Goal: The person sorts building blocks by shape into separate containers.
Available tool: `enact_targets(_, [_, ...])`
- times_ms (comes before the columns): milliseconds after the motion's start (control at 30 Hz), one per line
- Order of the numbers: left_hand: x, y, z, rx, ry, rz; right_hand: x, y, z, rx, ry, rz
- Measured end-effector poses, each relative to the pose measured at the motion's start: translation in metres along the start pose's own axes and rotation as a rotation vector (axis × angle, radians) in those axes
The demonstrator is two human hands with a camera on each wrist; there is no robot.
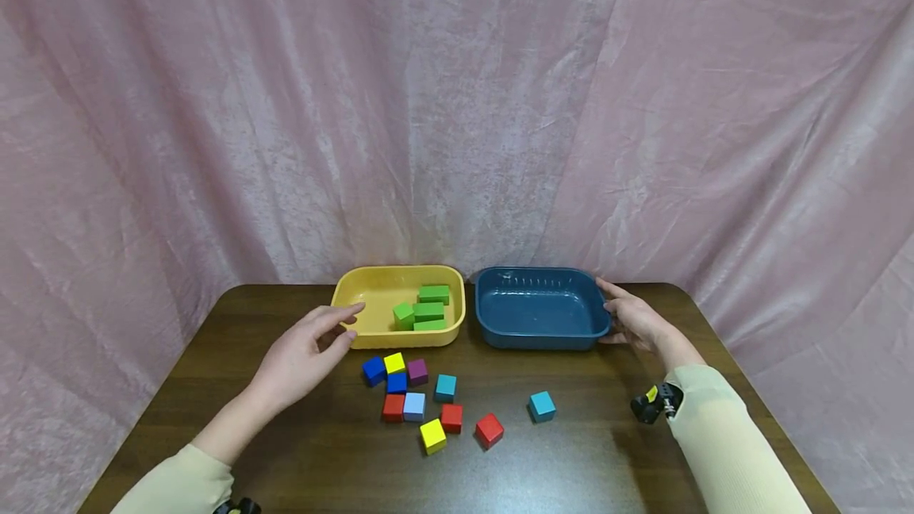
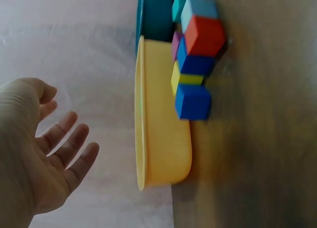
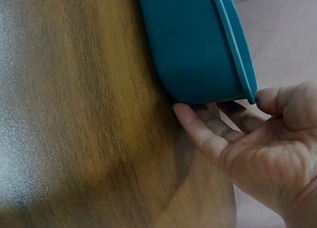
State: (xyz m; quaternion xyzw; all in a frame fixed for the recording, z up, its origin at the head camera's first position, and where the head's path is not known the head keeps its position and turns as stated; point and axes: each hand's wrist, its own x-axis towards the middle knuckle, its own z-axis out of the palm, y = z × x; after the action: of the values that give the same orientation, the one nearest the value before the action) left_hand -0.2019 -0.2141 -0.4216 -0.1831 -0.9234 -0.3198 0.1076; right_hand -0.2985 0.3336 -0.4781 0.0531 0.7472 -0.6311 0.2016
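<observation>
In the head view the left hand (image 1: 303, 355) hovers at the left end of the yellow tray (image 1: 341, 292), its fingers loosely bent with nothing between them. The left wrist view shows that hand (image 2: 49, 144) apart from the yellow tray (image 2: 163, 139). At the right end of the blue tray (image 1: 543, 339), the right hand (image 1: 639, 320) touches the end wall with spread fingers. In the right wrist view the hand's (image 3: 262, 139) fingertips meet the blue tray (image 3: 198, 55) near its base and rim. Several green blocks (image 1: 429, 311) lie in the yellow tray.
In front of the trays lie loose cubes: blue (image 1: 374, 371), yellow (image 1: 432, 436), purple (image 1: 417, 372), red (image 1: 489, 431), light blue (image 1: 414, 407) and teal (image 1: 542, 406). A pink curtain (image 1: 500, 117) hangs behind the brown table (image 1: 343, 466).
</observation>
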Motion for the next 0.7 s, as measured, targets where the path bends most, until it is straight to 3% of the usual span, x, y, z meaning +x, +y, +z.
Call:
enact_targets(400, [-0.033,0.035,0.035,0.207,-0.085,0.029,0.0,-0.001,0.001,0.017,-0.01,0.008])
enact_targets(700, [-0.052,0.05,0.065,0.268,-0.137,0.132,0.0,-0.002,0.001,0.001,-0.007,0.008])
